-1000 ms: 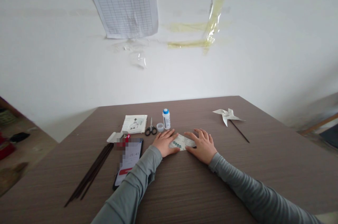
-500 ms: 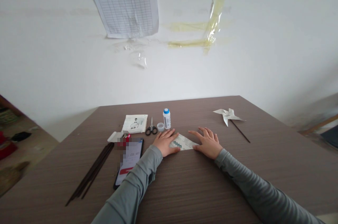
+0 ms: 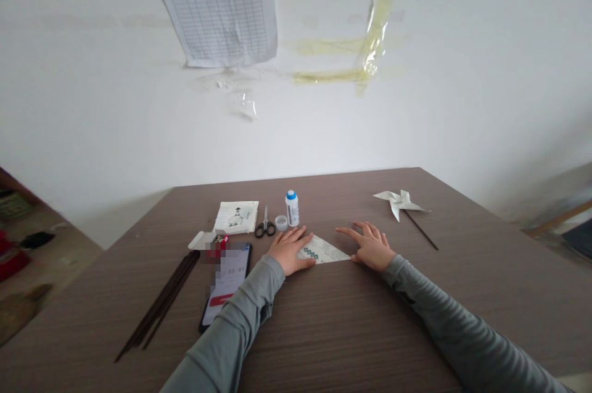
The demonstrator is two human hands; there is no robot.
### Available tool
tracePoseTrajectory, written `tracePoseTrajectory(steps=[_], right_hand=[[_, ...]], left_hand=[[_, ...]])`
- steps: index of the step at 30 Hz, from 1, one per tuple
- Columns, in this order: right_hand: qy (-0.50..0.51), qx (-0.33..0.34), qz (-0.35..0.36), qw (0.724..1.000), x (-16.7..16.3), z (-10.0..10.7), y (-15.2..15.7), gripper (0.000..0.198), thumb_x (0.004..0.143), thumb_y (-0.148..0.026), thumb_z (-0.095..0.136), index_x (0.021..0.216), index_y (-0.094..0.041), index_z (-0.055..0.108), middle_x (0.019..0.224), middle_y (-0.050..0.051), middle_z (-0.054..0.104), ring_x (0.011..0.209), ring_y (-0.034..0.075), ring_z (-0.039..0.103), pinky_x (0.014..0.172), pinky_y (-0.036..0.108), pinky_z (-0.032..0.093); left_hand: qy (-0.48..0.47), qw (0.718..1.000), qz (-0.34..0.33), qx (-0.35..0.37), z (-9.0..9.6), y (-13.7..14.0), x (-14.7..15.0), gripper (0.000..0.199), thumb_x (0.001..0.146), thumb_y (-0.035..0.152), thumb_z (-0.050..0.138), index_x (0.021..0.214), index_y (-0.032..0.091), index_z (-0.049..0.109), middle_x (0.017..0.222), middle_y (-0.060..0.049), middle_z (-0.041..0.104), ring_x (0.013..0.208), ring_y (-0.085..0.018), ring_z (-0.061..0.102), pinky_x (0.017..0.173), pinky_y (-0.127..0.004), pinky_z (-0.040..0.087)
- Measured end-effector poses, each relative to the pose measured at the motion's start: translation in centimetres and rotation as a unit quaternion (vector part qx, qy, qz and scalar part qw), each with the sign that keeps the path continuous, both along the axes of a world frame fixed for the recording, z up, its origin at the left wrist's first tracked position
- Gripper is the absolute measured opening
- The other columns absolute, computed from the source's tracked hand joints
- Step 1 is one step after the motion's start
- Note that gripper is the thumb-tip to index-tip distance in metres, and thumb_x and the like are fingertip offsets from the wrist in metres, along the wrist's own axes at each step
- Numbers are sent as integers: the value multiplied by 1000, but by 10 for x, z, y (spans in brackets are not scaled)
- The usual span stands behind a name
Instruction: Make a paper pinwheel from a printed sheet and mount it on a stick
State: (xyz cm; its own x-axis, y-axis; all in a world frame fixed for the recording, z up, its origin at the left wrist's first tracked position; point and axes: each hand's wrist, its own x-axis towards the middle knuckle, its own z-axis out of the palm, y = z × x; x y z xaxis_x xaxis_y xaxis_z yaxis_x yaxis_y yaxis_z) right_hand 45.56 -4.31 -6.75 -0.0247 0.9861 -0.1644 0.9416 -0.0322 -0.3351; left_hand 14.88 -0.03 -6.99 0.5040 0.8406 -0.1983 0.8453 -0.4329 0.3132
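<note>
A printed sheet of paper (image 3: 326, 251), folded into a triangle, lies flat on the brown table (image 3: 319, 331). Its left part is under my left hand (image 3: 291, 251), whose fingers are spread and press it down. At the paper's right-hand tip is my right hand (image 3: 370, 248), fingers apart, with the thumb at or just beside that corner. Neither hand grips anything. Just beyond my left hand stand a white glue bottle (image 3: 292, 211) with a blue cap and a small translucent cup (image 3: 281, 223).
Black-handled scissors (image 3: 265, 226) lie beside a stack of printed paper squares (image 3: 235, 218). Nearer on the left are a phone (image 3: 226, 288), a small red box (image 3: 217, 246) and several dark sticks (image 3: 161, 306). At the right lies a paper pinwheel (image 3: 400, 202) on a stick.
My right hand has slid a little to the right along the paper's edge, uncovering the right tip. My left hand and the paper have stayed in place.
</note>
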Motion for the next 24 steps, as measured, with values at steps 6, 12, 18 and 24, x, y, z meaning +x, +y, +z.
tracePoseTrajectory(steps=[6, 12, 18, 24], right_hand=[[42, 20, -6, 999, 10, -2, 9, 113, 83, -8, 78, 186, -54, 73, 200, 9, 61, 190, 51, 49, 147, 81, 46], [111, 104, 69, 986, 4, -12, 12, 59, 108, -29, 80, 165, -37, 93, 184, 14, 75, 181, 43, 59, 153, 67, 44], [64, 104, 98, 988, -32, -12, -4, 48, 109, -45, 95, 157, -43, 96, 188, 13, 73, 188, 48, 50, 155, 80, 37], [31, 103, 70, 992, -51, -8, -12, 56, 105, -58, 100, 157, -40, 93, 187, 17, 73, 185, 55, 52, 152, 86, 36]], left_hand=[[-15, 1000, 7, -4, 0, -1, 1, 92, 112, 74, 88, 196, 44, 63, 215, -7, 42, 201, -47, 38, 164, -73, 30], [-9, 1000, 15, 1, 2, -4, 2, 91, 113, 70, 89, 196, 41, 64, 215, -8, 43, 200, -48, 39, 165, -72, 30], [-17, 1000, 0, 16, -3, -2, -1, 91, 113, 73, 87, 196, 41, 65, 213, -8, 48, 198, -47, 44, 164, -72, 33], [-23, 1000, 4, 13, -6, 2, -2, 95, 109, 83, 84, 195, 44, 67, 213, -5, 49, 198, -52, 42, 163, -74, 34]])
